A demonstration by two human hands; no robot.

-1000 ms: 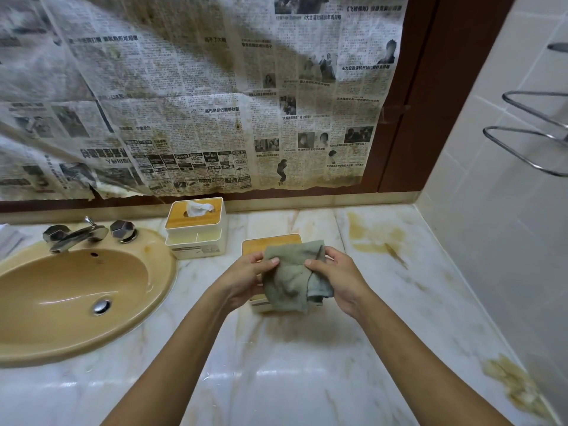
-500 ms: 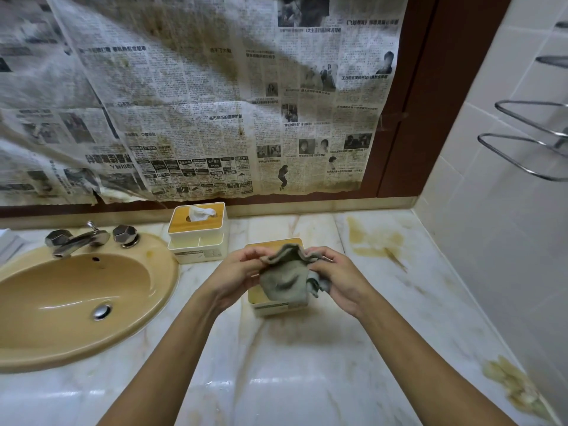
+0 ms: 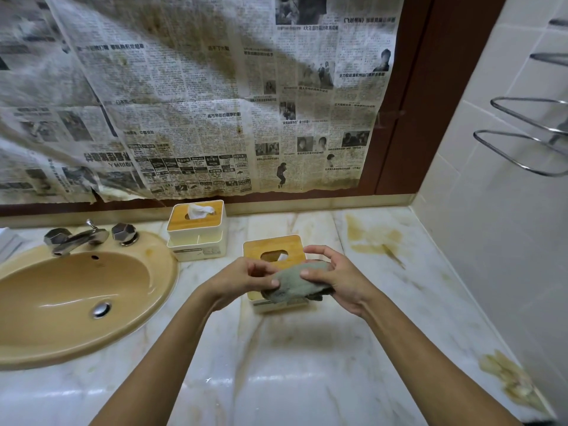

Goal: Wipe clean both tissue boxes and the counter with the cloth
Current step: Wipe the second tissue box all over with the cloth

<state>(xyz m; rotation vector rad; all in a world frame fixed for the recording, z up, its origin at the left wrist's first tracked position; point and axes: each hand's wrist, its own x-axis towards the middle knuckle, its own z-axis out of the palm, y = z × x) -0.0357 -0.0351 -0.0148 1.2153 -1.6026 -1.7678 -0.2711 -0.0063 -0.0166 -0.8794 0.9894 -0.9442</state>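
Note:
A grey-green cloth (image 3: 296, 282) is bunched between both hands, just above the near tissue box (image 3: 270, 247), a white box with a wooden lid and a tissue showing in its slot. My left hand (image 3: 242, 279) pinches the cloth's left end. My right hand (image 3: 335, 278) cups the cloth from the right, fingers curled over it. A second tissue box (image 3: 196, 229), same style and stacked taller, stands behind and to the left near the wall. The marble counter (image 3: 292, 364) carries yellow-brown stains.
A tan sink (image 3: 70, 296) with a chrome faucet (image 3: 76, 238) fills the left side. Stained newspaper (image 3: 199, 103) covers the mirror behind. A tiled wall with wire racks (image 3: 522, 142) bounds the right. Stains lie at the back right (image 3: 375, 238) and front right (image 3: 510, 382).
The cloth went from hanging spread between both hands to a compact bundle, lowered closer to the near box's lid. The lid's slot is now exposed.

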